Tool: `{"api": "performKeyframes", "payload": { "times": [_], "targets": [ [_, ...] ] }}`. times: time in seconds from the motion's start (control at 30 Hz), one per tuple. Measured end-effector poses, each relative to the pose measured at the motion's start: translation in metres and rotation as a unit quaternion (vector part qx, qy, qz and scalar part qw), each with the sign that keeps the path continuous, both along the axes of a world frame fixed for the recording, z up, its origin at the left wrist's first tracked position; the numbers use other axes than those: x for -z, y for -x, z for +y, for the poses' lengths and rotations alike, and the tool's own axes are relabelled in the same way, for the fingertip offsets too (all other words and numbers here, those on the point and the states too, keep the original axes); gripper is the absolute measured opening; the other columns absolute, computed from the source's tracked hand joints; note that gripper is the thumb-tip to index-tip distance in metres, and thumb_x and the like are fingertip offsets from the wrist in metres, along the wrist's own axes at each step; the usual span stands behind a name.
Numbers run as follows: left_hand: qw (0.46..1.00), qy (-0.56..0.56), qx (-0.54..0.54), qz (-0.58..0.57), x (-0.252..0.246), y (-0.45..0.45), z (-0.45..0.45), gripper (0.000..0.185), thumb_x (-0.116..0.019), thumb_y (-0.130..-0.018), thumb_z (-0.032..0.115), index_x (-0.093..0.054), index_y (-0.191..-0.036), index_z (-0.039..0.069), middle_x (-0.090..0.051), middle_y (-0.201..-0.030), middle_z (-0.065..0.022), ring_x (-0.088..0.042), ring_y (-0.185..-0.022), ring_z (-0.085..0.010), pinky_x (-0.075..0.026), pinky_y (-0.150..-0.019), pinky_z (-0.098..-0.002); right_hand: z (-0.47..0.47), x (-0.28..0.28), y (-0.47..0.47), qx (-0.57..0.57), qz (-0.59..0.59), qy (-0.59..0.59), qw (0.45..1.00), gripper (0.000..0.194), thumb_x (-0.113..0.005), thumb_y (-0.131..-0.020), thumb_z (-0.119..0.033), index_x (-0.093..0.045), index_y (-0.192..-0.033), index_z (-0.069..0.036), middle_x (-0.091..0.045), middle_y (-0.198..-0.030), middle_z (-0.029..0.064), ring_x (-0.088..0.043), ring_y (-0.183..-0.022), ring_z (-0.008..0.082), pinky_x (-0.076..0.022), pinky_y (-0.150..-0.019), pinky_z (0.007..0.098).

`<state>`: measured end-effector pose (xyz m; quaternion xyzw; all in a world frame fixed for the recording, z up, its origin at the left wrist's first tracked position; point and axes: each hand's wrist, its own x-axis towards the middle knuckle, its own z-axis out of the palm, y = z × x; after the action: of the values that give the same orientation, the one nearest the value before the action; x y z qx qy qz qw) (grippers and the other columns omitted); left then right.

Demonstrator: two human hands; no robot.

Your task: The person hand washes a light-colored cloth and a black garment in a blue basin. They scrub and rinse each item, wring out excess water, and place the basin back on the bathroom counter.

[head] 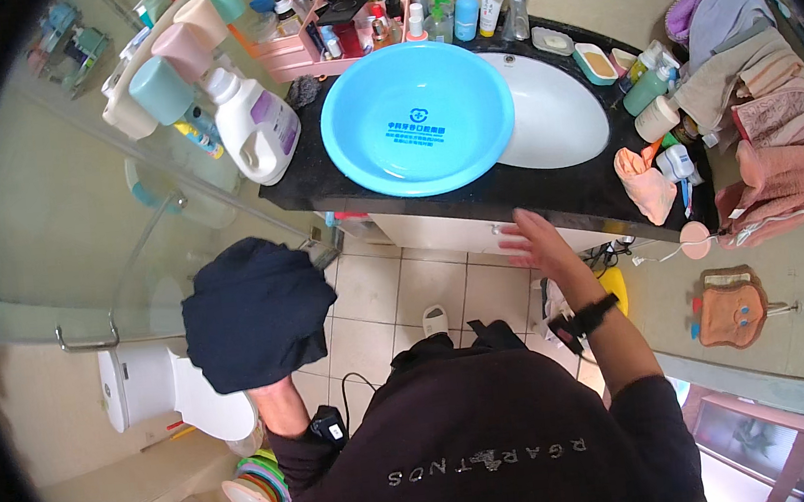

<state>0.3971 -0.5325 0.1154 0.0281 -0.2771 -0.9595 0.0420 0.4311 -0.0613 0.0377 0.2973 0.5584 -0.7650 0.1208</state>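
Observation:
A bundled dark navy cloth (255, 312), possibly a garment, is held out on my left hand (269, 394). Its folds hide my fingers, leaving just the wrist area in sight. My right hand (535, 242) is in front of the black countertop (549, 197), holding nothing, with its fingers somewhat apart. On the counter, a light blue plastic basin (429, 154) with printed writing partly overlaps the white oval sink (563, 116). The visible part of the basin's inside has no cloth in it. A white detergent bottle (256, 131) with a purple label stands left of the basin.
Cosmetics fill a pink organizer (296, 58) behind the basin. A faucet (516, 15) stands behind the sink. Towels (786, 170) hang at the right above bottles and a peach cloth (646, 184). Left are a glass panel (59, 233), a toilet (205, 393) and stacked coloured basins (254, 490).

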Motion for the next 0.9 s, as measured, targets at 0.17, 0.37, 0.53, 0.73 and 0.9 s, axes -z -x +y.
{"api": "performKeyframes", "payload": {
  "times": [0.17, 0.37, 0.53, 0.73, 0.9],
  "targets": [
    [0.998, 0.021, -0.053, -0.027, 0.009, 0.000, -0.009, 0.054, -0.035, -0.101, 0.041, -0.035, -0.145, 0.010, -0.038, -0.149, -0.0108, -0.039, -0.134, -0.0311, -0.030, -0.113, -0.0482, 0.004, -0.008, 0.107, 0.015, -0.030, -0.003, 0.999, 0.083, -0.064, -0.084, -0.055, -0.034, -0.142, -0.003, -0.055, -0.124, 0.0170, -0.061, -0.106, 0.0263, -0.0519, -0.081, 0.0387],
    [0.993, 0.038, -0.102, -0.049, 0.008, -0.002, 0.005, 0.055, -0.035, -0.100, 0.042, -0.035, -0.145, 0.010, -0.038, -0.149, -0.0109, -0.039, -0.135, -0.0313, -0.031, -0.113, -0.0484, 0.060, 0.009, 0.163, 0.070, -0.003, 0.055, 0.996, 0.049, -0.056, -0.087, -0.028, -0.047, -0.126, 0.000, -0.060, -0.114, 0.0165, -0.064, -0.096, 0.0288, -0.0525, -0.086, 0.0452],
    [0.988, 0.054, -0.130, -0.056, 0.003, 0.004, 0.026, 0.055, -0.036, -0.100, 0.042, -0.035, -0.145, 0.010, -0.038, -0.150, -0.0110, -0.039, -0.135, -0.0314, -0.031, -0.113, -0.0486, 0.156, 0.000, 0.142, 0.070, -0.018, 0.015, 0.997, 0.043, -0.052, -0.089, -0.020, -0.045, -0.123, 0.006, -0.059, -0.112, 0.0177, -0.065, -0.094, 0.0277, -0.0582, -0.078, 0.0416],
    [0.983, 0.064, -0.157, -0.069, -0.001, 0.016, 0.054, 0.056, -0.036, -0.100, 0.043, -0.035, -0.145, 0.010, -0.038, -0.150, -0.0111, -0.038, -0.135, -0.0316, -0.031, -0.113, -0.0489, 0.231, 0.026, 0.141, 0.125, -0.091, -0.007, 0.988, 0.035, -0.053, -0.092, -0.021, -0.048, -0.121, -0.001, -0.061, -0.106, 0.0125, -0.065, -0.087, 0.0235, -0.0579, -0.073, 0.0377],
    [0.981, 0.071, -0.168, -0.066, -0.010, 0.031, 0.077, 0.056, -0.036, -0.100, 0.044, -0.035, -0.145, 0.010, -0.037, -0.150, -0.0111, -0.038, -0.135, -0.0317, -0.031, -0.113, -0.0491, 0.244, 0.067, 0.158, 0.116, -0.119, 0.029, 0.986, 0.039, -0.057, -0.093, -0.025, -0.047, -0.126, -0.006, -0.058, -0.114, 0.0110, -0.062, -0.094, 0.0256, -0.0556, -0.076, 0.0384]
  ]
}}
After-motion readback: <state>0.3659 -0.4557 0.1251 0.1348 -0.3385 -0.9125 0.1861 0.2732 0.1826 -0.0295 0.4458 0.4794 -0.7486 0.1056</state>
